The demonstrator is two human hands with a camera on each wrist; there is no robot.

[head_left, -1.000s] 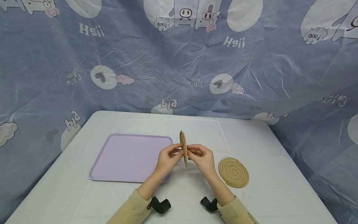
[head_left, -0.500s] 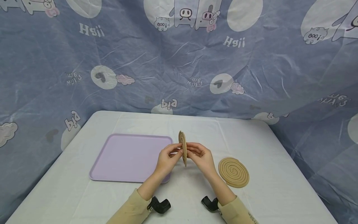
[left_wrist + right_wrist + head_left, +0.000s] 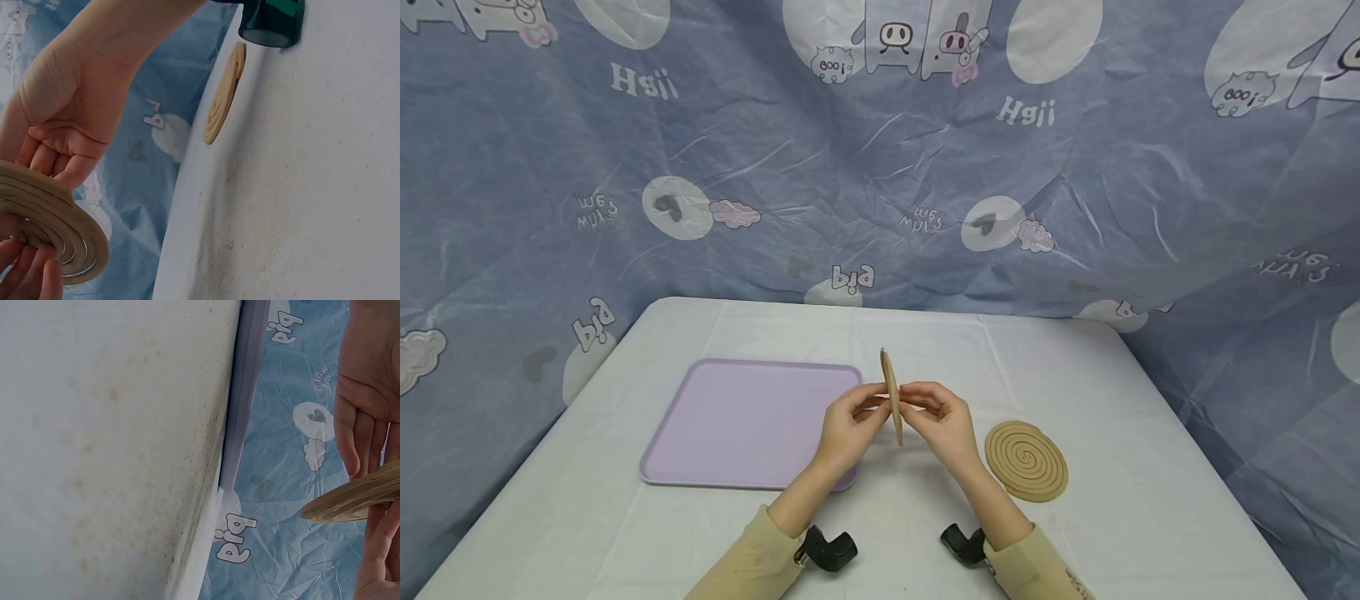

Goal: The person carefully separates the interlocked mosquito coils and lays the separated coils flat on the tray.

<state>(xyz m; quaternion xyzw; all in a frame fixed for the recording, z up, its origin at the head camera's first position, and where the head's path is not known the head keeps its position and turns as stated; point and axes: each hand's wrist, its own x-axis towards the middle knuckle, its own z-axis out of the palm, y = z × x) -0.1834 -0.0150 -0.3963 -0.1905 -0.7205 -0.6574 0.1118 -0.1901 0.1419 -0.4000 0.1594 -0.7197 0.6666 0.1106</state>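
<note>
Coil (image 3: 892,392) stands nearly on edge just right of the tray (image 3: 745,425), raised above the table (image 3: 1150,500) and gripped from both sides. The left hand (image 3: 848,425) pinches it with thumb and bent fingers; in the left wrist view its fingertips sit on the rings near the middle, where narrow gaps show. The right hand (image 3: 942,421) grasps the opposite face, fingers curved, farther right of the tray.

The left hand lies over the tray's right edge, and its forearm crosses the near right corner. Table surface shows on every side of the tray, widest to its right, where a flat coil (image 3: 1027,462) lies well apart from it, near the right forearm. The table's far edge runs behind the tray, close against a printed blue cloth (image 3: 880,150). Two black devices (image 3: 831,550) stick out at the cuffs, nearer the wearer than the tray.

On the cloth behind the tray, "Haii" can be read, "Boo" on small clouds, and "pig" printed upside down. Lettering on the right sleeve (image 3: 1037,567) is too small to read.
</note>
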